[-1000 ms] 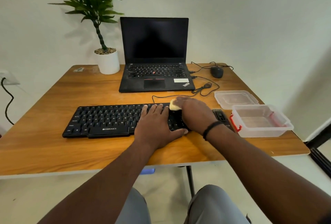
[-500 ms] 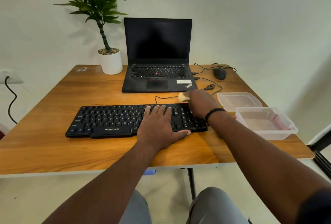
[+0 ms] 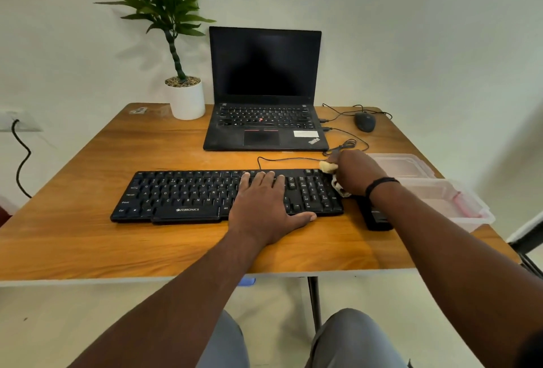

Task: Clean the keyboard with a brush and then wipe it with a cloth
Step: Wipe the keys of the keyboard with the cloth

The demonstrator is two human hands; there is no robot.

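Observation:
A black keyboard lies across the wooden table. My left hand rests flat on its right-middle keys, fingers straight, thumb at the front edge. My right hand grips a pale yellow cloth at the keyboard's far right corner; a bit of cloth also shows under the palm. A black brush lies on the table just right of the keyboard, partly hidden by my right forearm.
An open black laptop stands behind the keyboard, a potted plant to its left, a wired mouse to its right. A clear plastic box and its lid sit at the right edge. Cables trail near the laptop.
My right hand with the cloth has swept rightwards along the keyboard to its far right corner. The left hand has stayed pressed on the keys.

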